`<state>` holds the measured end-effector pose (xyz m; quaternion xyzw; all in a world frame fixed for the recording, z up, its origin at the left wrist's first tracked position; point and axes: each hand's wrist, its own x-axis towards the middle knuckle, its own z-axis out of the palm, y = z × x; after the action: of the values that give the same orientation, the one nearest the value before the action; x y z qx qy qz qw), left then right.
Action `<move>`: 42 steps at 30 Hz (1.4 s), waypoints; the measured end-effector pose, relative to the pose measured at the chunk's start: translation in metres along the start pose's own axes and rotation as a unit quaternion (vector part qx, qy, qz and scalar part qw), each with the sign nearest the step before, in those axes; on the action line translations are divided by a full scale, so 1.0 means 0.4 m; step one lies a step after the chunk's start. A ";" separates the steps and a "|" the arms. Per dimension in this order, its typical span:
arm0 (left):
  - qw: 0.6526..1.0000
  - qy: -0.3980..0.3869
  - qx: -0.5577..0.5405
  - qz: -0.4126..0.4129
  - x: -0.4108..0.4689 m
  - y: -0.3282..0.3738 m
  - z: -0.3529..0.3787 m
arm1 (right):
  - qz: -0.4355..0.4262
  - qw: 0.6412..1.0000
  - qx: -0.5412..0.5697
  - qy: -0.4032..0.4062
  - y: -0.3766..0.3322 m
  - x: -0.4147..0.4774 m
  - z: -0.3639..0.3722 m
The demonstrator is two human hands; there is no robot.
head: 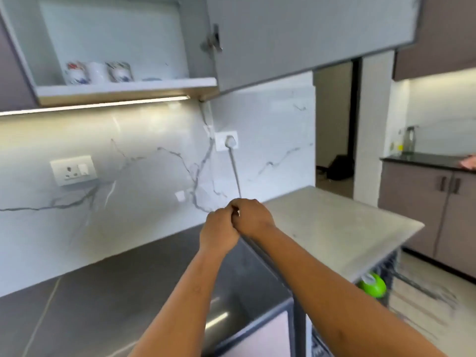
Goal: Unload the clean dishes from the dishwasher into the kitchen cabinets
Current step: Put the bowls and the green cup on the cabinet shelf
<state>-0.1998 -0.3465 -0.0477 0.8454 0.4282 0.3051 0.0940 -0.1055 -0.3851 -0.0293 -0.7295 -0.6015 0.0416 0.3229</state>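
green is the cue for what remains: a green item [372, 284] sits in the dishwasher rack [390, 266], low and to the right, just under the near edge of the pale countertop [334, 228]. both hands are raised in the middle of the scene, well apart from it. the right hand [253, 217] looks the nearer of the two; to reach the rack it would need to drop down and right, past that edge. the left hand [219, 234] touches it, fingers of both curled against each other, a small white glint between them. whether they pinch anything i cannot tell. the open cabinet [126, 87] lies the opposite way, up and left, with mugs [98, 72] on its shelf. both forearms stretch forward over the dark counter [103, 292].
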 end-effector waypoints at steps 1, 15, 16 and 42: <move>1.000 -0.026 -0.013 0.004 -0.038 0.012 0.054 | 0.022 1.000 -0.003 -0.012 0.053 -0.046 0.016; 0.942 -0.311 -0.127 -0.006 -0.324 0.368 0.675 | 0.264 0.954 -0.033 -0.139 0.740 -0.454 -0.028; 0.934 -0.330 -0.136 -0.016 -0.334 0.405 0.715 | 0.273 0.951 -0.033 -0.144 0.797 -0.476 -0.048; 0.890 -0.429 -0.069 -0.134 -0.068 0.500 1.380 | 0.367 0.913 -0.019 -0.176 1.615 -0.349 0.080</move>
<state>0.2506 -0.4342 -0.4150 0.8199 0.4334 -0.0743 0.3666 0.3917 -0.5416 -0.4369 -0.8858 -0.3391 0.2733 0.1605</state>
